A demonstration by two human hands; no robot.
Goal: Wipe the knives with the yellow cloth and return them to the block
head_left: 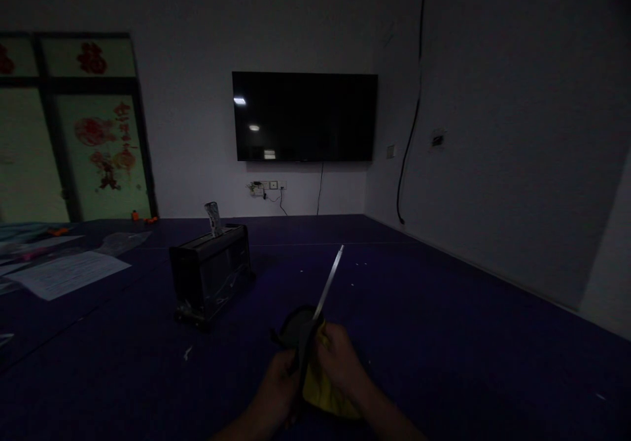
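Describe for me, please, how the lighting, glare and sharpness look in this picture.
Head view: dim overall, with both hands and the cloth murky; pale reflections on the television; the silver rod stands out; upper right corner nearly black; far-left clutter smeared.

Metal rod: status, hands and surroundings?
Left hand and right hand both on the grey-and-yellow cloth. Metal rod slants up out of it, upper end exposed. Black box stands off to the left, not touching the rod.
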